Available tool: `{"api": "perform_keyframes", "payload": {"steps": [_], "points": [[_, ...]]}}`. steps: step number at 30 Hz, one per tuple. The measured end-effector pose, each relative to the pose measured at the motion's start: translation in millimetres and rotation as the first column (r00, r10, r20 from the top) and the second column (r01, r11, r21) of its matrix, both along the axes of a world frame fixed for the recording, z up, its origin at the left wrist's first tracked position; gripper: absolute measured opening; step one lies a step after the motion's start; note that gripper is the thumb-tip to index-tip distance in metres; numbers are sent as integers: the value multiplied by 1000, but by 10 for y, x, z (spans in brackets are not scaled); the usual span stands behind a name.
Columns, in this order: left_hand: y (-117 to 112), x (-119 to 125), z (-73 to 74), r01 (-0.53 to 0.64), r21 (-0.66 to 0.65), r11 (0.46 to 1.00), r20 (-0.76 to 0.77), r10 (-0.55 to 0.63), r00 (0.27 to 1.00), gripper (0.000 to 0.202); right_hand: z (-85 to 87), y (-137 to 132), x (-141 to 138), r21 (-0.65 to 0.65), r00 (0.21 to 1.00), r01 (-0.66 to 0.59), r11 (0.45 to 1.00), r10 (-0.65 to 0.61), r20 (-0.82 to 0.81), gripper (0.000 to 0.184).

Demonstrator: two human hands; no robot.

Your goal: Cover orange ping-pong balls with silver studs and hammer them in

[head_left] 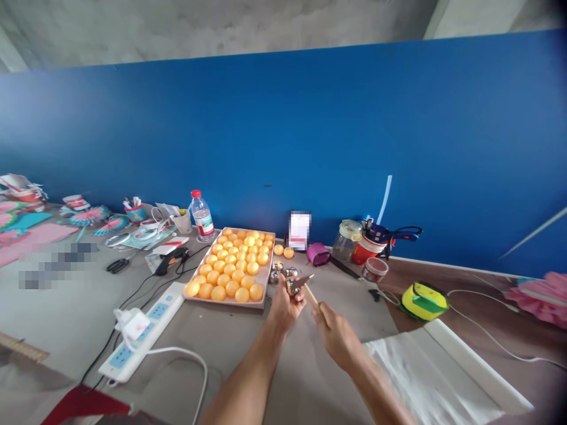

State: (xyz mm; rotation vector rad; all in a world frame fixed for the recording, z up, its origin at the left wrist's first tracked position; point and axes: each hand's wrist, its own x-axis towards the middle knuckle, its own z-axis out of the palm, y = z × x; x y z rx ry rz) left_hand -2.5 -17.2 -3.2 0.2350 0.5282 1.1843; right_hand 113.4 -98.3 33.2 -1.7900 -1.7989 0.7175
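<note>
A shiny silver-gold ball sits in the fingers of my left hand, over the middle of the table. My right hand grips the pale wooden handle of a small hammer. Its dark, pointed head lies across the top of the ball, touching or very close to it; I cannot tell which. Just beyond my left hand rest several more shiny balls. To the left, a shallow box holds many orange table tennis balls, and two more orange balls lie outside it.
A power strip with a plugged-in charger and cables lies at left. Behind stand a bottle, a phone-like screen, a jar and a red tool tub. At right are a yellow-green case and white sheeting.
</note>
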Motion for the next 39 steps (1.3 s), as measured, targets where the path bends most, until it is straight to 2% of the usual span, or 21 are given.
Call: {"api": "perform_keyframes", "payload": {"steps": [4,7,9,13,15,18,22,26,30,32,35,37,39], "points": [[-23,-9,39,51,95,994,25,-54,998,40,41,-30,10,91,993,61,994,-51,-107,31],[-28,1,34,6,13,1000,-62,-5,998,40,28,-31,4,30,999,31,999,-31,-20,26],[-29,7,20,-5,14,1000,-79,6,997,40,28,-34,1,4,1000,-7,1000,7,-15,25],[-31,15,4,50,120,992,-46,-45,998,41,74,-53,16,111,983,39,993,-19,-181,32],[-22,25,2,18,67,998,-81,-12,997,42,64,-38,13,89,991,49,995,-37,-131,30],[-5,44,1,-38,-18,999,-116,36,993,41,-29,28,-3,-32,999,28,999,-28,24,24],[-4,43,4,11,37,999,-79,-8,997,40,-124,76,28,-17,998,0,1000,-1,-67,28],[-17,3,14,36,45,998,-23,-35,999,35,17,-20,87,25,982,3,1000,2,-188,33],[-18,-26,27,67,94,993,66,-73,995,33,126,-84,109,150,944,103,983,-48,-327,34],[-11,-20,27,55,70,996,68,-59,996,33,73,-56,97,114,958,100,988,-65,-280,31],[-5,-3,24,7,-5,1000,15,-7,1000,32,-32,-2,77,24,994,34,999,-31,-106,25],[-10,0,27,19,20,1000,30,-19,999,36,-40,2,73,37,990,23,999,-18,-138,28],[-18,-5,32,62,76,995,74,-68,995,39,-2,-16,71,91,976,70,993,-50,-211,31]]}}
